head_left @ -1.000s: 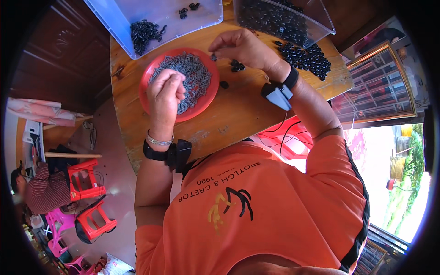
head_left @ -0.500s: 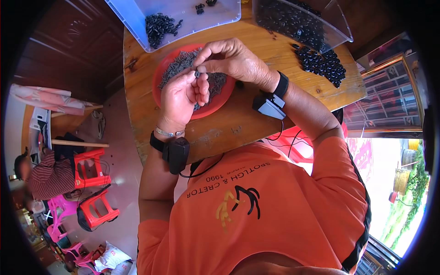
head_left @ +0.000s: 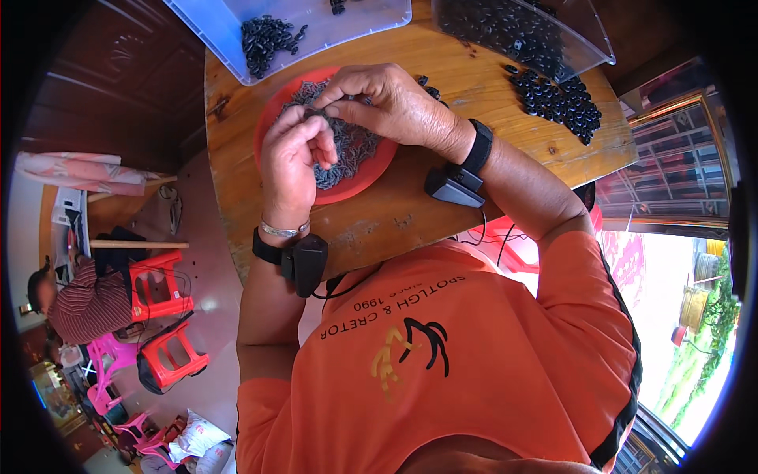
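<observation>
Both hands had come together since a moment ago, meeting over the red bowl (head_left: 359, 170) in the middle of the round wooden table (head_left: 410, 217). The left hand (head_left: 292, 162) and right hand (head_left: 391, 107) pinched one small dark piece (head_left: 320, 113) between their fingertips. Loose black beads (head_left: 557, 99) lay at two o'clock from the bowl. A clear tray (head_left: 237, 24) sat at eleven o'clock.

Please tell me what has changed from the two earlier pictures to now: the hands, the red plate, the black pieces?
The left hand rose off the red plate and the right hand came in from the loose black pieces on the table. Both now meet above the plate, fingertips pinching a small dark part between them. Plate, clear tub and wooden table stayed as they were.
</observation>
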`<action>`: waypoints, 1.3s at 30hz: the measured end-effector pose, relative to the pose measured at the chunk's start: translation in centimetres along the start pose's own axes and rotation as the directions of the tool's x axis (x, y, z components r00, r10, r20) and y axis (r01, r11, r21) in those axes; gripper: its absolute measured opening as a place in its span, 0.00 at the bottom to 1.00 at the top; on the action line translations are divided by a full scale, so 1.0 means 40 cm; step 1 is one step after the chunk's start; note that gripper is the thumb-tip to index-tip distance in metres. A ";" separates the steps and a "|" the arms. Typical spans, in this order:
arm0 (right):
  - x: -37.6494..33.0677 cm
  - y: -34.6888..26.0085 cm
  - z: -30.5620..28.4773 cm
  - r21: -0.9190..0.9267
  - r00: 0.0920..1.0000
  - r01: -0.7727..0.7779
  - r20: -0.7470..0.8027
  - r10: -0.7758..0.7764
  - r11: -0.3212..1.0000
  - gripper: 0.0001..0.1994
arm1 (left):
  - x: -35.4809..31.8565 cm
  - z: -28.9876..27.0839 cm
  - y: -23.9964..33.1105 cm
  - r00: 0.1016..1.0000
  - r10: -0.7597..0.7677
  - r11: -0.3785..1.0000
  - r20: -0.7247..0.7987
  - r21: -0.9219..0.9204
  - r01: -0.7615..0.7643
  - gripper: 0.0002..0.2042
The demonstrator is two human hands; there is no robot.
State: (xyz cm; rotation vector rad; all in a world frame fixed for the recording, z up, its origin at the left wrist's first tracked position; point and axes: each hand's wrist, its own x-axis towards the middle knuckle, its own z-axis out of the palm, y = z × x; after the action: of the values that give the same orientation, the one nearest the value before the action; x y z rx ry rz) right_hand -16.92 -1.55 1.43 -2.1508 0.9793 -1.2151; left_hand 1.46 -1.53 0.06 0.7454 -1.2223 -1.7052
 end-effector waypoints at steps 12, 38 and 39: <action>-0.014 0.028 0.024 -0.627 0.974 0.186 0.219 -0.058 0.757 0.08 | -0.001 -0.007 0.026 0.965 0.187 0.943 -0.184 0.310 -0.124 0.10; -0.022 0.023 0.024 0.495 0.959 -0.283 0.126 0.254 0.821 0.05 | 0.000 0.011 0.004 0.998 -0.007 0.999 -0.070 0.036 0.009 0.07; -0.023 0.016 0.020 0.350 0.963 -0.270 0.108 0.248 0.897 0.05 | 0.002 0.005 0.002 0.998 -0.007 0.999 -0.069 0.037 0.010 0.07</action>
State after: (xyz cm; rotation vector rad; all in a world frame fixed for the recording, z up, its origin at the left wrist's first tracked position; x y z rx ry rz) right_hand -16.78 -1.20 0.12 -1.6989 0.9005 -1.0945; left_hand 1.27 -1.54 0.20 0.8264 -1.2080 -1.6534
